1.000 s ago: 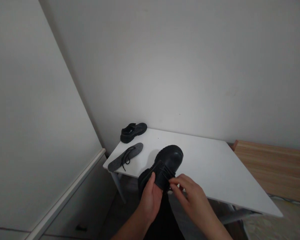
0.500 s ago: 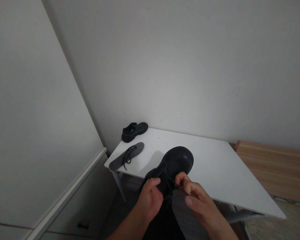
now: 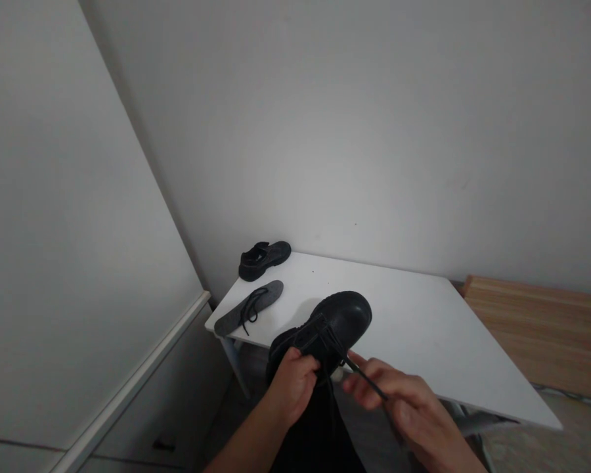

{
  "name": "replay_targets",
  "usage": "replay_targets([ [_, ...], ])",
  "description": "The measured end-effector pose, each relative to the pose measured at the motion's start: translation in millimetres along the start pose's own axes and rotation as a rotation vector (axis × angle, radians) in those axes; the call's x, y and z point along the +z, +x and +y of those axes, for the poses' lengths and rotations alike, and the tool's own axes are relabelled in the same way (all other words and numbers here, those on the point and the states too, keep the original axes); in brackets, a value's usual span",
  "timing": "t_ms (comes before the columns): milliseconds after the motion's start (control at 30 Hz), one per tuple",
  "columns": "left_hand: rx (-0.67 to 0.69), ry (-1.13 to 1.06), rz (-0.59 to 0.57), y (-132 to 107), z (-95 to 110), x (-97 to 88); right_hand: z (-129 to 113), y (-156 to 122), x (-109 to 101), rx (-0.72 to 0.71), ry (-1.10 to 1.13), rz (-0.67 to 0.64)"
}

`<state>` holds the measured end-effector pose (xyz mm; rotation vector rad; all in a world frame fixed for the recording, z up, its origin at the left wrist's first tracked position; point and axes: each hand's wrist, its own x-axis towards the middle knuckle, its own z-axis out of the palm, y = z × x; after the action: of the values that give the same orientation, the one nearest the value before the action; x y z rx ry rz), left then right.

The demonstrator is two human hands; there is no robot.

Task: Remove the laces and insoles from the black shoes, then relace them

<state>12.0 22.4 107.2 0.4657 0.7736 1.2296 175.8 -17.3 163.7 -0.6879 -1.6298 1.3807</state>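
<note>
Lower centre of frame, left hand point(image 3: 293, 386): clenched around the middle of a black leather shoe point(image 3: 339, 322), fingers curled over its side.

Lower right of frame, right hand point(image 3: 404, 402): grasping a black lace point(image 3: 367, 380) between thumb and fingertips, drawn out taut from the shoe's eyelets.

Held item: black leather shoe, lifted in the left hand, rounded toe pointing away, toe overlapping the near edge of the table in view; not resting on it.

Below hands: dark trousers point(image 3: 315, 440) on the person's lap.

Centre of frame: white table point(image 3: 404, 322), tilted in view by the camera angle.

Far left corner of table: grey insole point(image 3: 270, 293), lying flat, with a loose black shoelace point(image 3: 250, 310) coiled on it.

Beyond insole: second black shoe point(image 3: 263, 260), on its side at the table's far edge.

Right of frame: wooden board point(image 3: 536, 322), beside the table.

Left of frame: white cabinet point(image 3: 152, 387).
</note>
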Motion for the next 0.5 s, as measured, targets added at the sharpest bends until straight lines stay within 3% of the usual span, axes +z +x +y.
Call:
replay_targets([
  [167,0.032,0.078,-0.075,-1.7,0.4,-2.2,9.4,1.7,8.1,0.422,0.168,-0.045],
  [233,0.032,0.062,-0.045,-1.9,1.1,-0.6,15.3,1.6,12.0,0.358,0.203,-0.008],
  [300,-0.023,0.000,0.008,-1.0,0.7,2.0,18.7,0.5,13.8,0.153,0.287,0.012],
  [367,-0.108,-0.070,0.027,1.1,-1.0,4.2,19.6,-0.4,14.0,0.052,0.283,-0.056],
  [400,-0.142,-0.095,0.031,2.3,-2.3,4.8,19.8,-0.6,13.9,0.088,0.216,-0.126],
  [500,-0.169,-0.119,0.053,5.3,-6.8,3.4,22.8,0.4,14.5,0.383,-0.061,-0.304],
])
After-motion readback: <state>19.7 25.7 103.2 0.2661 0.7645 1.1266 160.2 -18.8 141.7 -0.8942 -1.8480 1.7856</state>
